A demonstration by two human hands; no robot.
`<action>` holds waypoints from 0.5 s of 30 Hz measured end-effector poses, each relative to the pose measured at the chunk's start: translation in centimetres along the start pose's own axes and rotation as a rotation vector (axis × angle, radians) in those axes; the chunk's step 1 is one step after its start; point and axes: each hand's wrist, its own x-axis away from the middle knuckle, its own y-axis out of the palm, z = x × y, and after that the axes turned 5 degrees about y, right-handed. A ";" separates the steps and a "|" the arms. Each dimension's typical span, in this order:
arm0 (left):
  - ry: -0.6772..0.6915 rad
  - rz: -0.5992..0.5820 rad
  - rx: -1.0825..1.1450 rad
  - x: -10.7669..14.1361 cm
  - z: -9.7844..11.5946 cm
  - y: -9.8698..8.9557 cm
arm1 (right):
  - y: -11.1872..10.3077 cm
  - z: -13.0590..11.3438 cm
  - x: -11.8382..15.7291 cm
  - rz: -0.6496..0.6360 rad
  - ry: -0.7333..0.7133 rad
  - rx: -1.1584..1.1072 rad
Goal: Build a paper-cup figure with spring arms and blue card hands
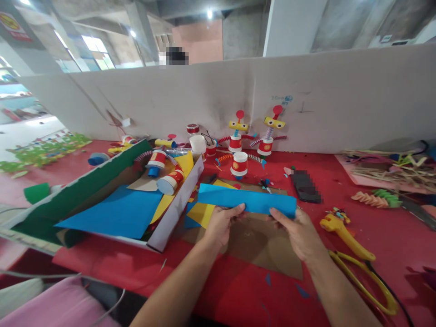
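A long strip of blue paper [252,198] is held level above the brown cardboard [259,245]. My left hand [225,222] pinches its lower edge near the middle, thumb on top. Toward the strip's right end, my right hand [299,231] grips it the same way; the fingers underneath are mostly hidden. Just behind the strip stands a paper-cup figure [239,164] with coiled striped arms. Yellow paper [203,214] lies beside my left hand, partly over a blue piece.
To the left, an open box [177,206] holds blue sheets, yellow paper and cup figures. Two finished-looking figures [235,141] stand against the partition [170,100]. On the right lie a black phone [305,185], a yellow glue gun [347,234] and dry stalks [384,172].
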 end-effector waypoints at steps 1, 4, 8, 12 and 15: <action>-0.005 0.002 0.006 -0.1 0.0 -0.1 | 0.1 0.2 0.1 0.008 0.004 0.060; 0.034 0.108 0.064 -1.0 0.8 -1.1 | -0.3 0.0 0.0 0.052 0.019 0.118; 0.122 0.227 0.086 -2.2 2.7 -2.9 | -1.2 -0.9 -0.2 0.074 0.069 0.089; 0.173 0.264 0.060 -2.4 3.6 -3.6 | -1.1 -1.0 -0.2 0.063 0.078 0.090; 0.197 0.255 0.017 -2.3 3.7 -3.8 | -1.1 -0.9 -0.2 0.044 0.075 0.063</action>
